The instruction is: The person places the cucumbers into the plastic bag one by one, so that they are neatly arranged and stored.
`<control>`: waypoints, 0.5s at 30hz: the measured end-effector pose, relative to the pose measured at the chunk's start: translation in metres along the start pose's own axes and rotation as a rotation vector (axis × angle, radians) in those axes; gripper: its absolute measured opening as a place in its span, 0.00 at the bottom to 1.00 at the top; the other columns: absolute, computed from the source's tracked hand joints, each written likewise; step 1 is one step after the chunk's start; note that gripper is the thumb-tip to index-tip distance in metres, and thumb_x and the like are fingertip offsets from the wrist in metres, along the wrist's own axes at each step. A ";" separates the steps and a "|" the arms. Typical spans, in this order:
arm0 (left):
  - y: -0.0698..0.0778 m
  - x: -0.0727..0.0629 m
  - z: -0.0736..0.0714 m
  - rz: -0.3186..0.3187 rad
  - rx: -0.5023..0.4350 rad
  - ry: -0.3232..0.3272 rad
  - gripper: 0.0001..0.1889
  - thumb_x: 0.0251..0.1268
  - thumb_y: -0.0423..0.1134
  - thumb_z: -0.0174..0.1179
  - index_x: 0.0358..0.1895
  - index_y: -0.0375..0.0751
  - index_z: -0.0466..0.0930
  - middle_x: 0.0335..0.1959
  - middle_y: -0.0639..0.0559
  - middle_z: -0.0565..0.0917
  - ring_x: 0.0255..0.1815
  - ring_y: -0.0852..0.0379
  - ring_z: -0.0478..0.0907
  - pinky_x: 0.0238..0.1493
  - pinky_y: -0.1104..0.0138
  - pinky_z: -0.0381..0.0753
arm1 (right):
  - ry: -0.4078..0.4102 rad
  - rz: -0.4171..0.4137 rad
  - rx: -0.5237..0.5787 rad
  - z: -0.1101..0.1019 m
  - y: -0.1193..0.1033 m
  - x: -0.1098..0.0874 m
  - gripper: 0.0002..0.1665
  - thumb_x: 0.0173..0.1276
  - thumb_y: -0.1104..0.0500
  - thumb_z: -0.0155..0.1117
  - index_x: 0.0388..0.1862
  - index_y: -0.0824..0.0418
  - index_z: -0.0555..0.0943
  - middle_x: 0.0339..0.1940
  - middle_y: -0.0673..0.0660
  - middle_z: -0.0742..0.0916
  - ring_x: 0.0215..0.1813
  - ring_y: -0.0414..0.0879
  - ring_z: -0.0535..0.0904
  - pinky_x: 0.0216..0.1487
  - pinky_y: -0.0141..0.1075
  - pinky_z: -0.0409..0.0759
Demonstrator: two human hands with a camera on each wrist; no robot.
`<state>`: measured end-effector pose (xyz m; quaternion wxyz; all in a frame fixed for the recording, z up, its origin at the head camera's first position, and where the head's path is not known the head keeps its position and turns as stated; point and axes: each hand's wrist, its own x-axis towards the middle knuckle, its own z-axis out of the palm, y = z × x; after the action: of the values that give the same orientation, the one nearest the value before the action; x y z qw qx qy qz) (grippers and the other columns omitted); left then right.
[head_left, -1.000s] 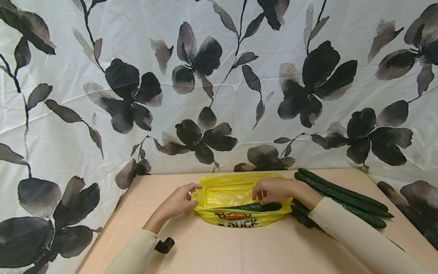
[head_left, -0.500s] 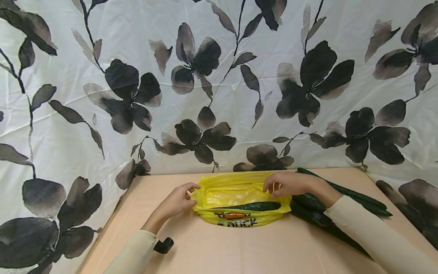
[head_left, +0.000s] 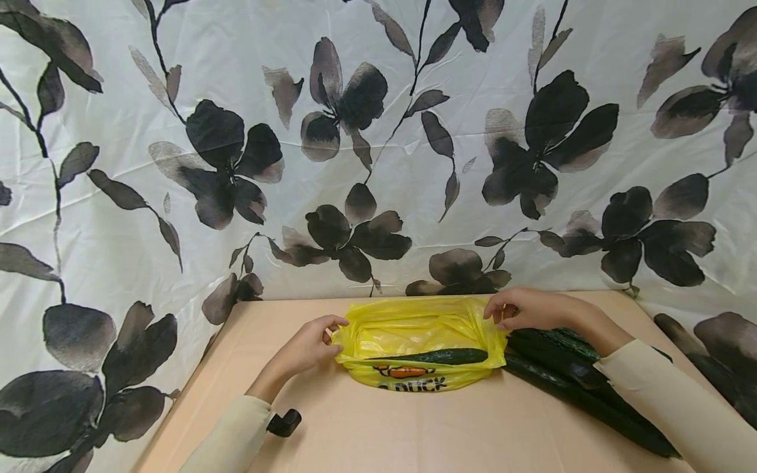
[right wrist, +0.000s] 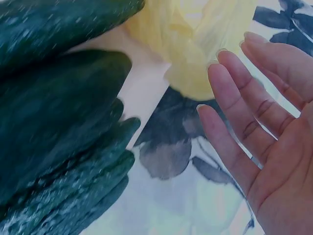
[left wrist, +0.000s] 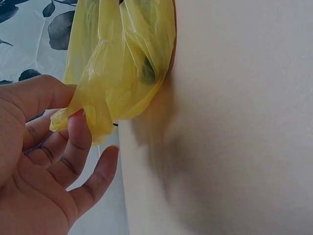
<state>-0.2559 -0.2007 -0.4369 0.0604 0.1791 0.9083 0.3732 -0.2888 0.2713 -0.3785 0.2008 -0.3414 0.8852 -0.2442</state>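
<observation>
A yellow plastic bag (head_left: 408,315) lies with its mouth spread, a dark green cucumber (head_left: 437,357) inside near the front edge. My left hand (head_left: 310,341) pinches the bag's left rim; in the left wrist view, thin yellow film (left wrist: 83,105) runs between its fingers. At the bag's right rim, my right hand (head_left: 529,309) hovers with nothing in its grip. The right wrist view shows its fingers (right wrist: 259,112) spread and slightly bent. Several cucumbers (head_left: 568,378) lie together just below and beside this hand, partly hidden by the right forearm.
A light peach table (head_left: 414,433) carries everything. Behind it hangs a white cloth (head_left: 414,269) with dark flower prints. A small black device (head_left: 285,424) sits at the left wrist.
My right hand has moved from inside the bag's mouth rightward to its right rim, coming away from the cucumber. The left hand stays at the left rim.
</observation>
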 end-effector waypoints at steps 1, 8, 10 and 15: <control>0.000 0.000 0.000 -0.001 0.004 0.001 0.24 0.59 0.28 0.69 0.61 0.38 0.79 0.48 0.47 0.80 0.35 0.56 0.72 0.32 0.68 0.73 | 0.005 -0.004 -0.001 -0.001 0.003 -0.002 0.16 0.72 0.60 0.66 0.57 0.60 0.82 0.43 0.51 0.85 0.43 0.42 0.81 0.44 0.34 0.82; -0.001 0.001 0.000 0.012 0.009 0.004 0.24 0.59 0.28 0.69 0.61 0.38 0.79 0.48 0.47 0.80 0.35 0.55 0.73 0.33 0.68 0.73 | 0.034 -0.027 -0.002 -0.010 0.021 -0.018 0.14 0.71 0.61 0.66 0.54 0.60 0.82 0.39 0.48 0.84 0.40 0.39 0.79 0.43 0.34 0.81; -0.001 0.002 0.001 0.014 0.005 0.004 0.24 0.59 0.28 0.69 0.61 0.38 0.79 0.48 0.47 0.80 0.35 0.54 0.73 0.33 0.68 0.73 | 0.040 -0.022 -0.002 -0.012 0.027 -0.022 0.14 0.72 0.60 0.66 0.54 0.60 0.82 0.38 0.48 0.83 0.39 0.39 0.79 0.43 0.34 0.81; -0.001 0.002 0.002 0.011 0.003 0.007 0.24 0.59 0.28 0.69 0.61 0.38 0.79 0.48 0.47 0.80 0.34 0.55 0.73 0.32 0.68 0.73 | 0.046 0.036 -0.011 -0.016 0.040 -0.031 0.16 0.72 0.57 0.66 0.55 0.61 0.82 0.38 0.47 0.83 0.40 0.38 0.80 0.43 0.35 0.80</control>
<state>-0.2579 -0.1994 -0.4394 0.0547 0.1828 0.9081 0.3729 -0.2962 0.3237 -0.3829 0.1829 -0.3207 0.8969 -0.2436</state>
